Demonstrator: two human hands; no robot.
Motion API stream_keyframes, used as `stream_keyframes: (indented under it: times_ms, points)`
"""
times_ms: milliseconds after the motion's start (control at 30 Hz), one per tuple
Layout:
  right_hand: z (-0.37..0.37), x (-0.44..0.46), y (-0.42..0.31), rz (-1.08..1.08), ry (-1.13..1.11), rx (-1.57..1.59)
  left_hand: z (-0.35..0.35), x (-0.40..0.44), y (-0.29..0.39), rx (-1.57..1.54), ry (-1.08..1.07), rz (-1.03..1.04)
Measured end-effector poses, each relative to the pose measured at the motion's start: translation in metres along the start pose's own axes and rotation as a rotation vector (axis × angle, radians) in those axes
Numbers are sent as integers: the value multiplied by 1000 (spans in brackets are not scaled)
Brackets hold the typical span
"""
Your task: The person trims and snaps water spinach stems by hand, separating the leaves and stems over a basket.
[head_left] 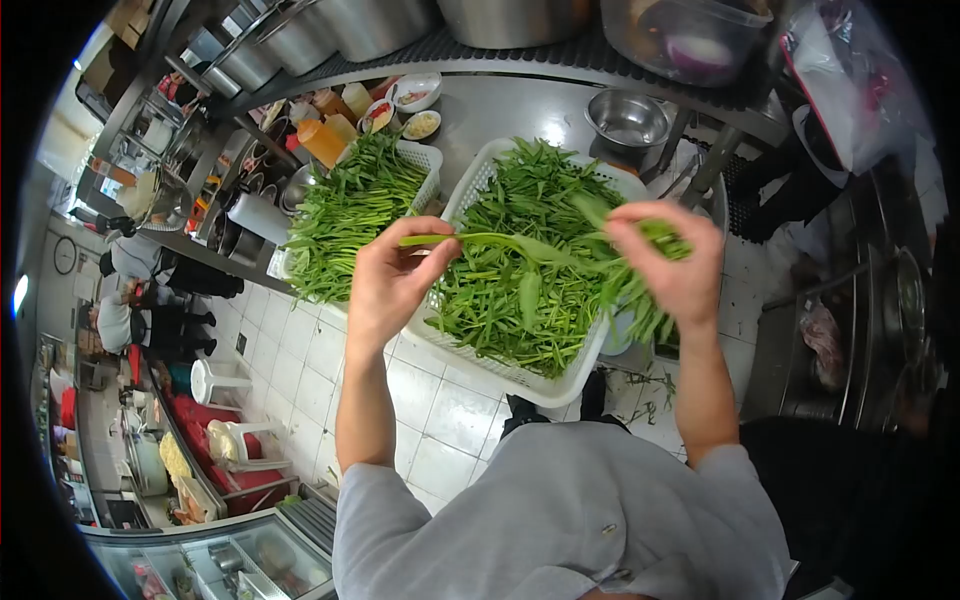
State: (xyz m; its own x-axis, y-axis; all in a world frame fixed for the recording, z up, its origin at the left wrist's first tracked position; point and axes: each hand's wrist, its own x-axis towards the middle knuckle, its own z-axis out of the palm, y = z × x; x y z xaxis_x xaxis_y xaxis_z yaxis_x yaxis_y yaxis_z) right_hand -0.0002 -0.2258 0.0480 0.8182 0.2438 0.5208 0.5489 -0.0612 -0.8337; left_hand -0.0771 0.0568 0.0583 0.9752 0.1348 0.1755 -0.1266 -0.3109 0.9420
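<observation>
My left hand (388,283) pinches the end of a green water spinach stem (485,240) between thumb and fingers. The stem stretches to the right, its leaves drooping over the basket. My right hand (672,262), slightly blurred, is closed around a bunch of water spinach (640,300) that hangs below it. Under both hands stands a white plastic basket (478,362) filled with loose leaves and cut pieces (530,310). To its left, a second white basket (430,162) holds long stems (350,215) laid side by side.
A metal bowl (628,120), sauce bottles (322,142) and small bowls of chopped ingredients (421,125) stand on the steel counter (500,108). Above runs a shelf with large pots (370,28). White stools (217,382) and people (125,320) are at the left. Scraps lie on the tiles (645,390).
</observation>
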Motion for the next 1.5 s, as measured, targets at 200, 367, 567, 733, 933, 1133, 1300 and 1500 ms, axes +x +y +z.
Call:
stream_keyframes:
  times_ms: [200,367,567,733,933,1133,1300,1500]
  points:
    - [46,19,-21,-310,-261,-379,31,6,8,-159,-149,-8]
    - [41,16,-4,-266,-340,-382,37,9,19,240,-110,248]
    - [21,9,-7,-240,-383,-493,48,15,26,433,-229,308]
    - [-6,-3,-12,-209,-415,-614,82,16,24,544,-301,550]
    - [-47,-48,-1,-206,-337,-738,145,8,3,467,-431,624]
    - [-98,-87,31,-299,-10,-709,230,17,-3,-21,-512,498]
    - [-143,-114,46,-275,248,-789,298,45,-21,-134,-519,383]
    - [-183,-114,66,342,693,-23,333,63,-42,171,-423,557]
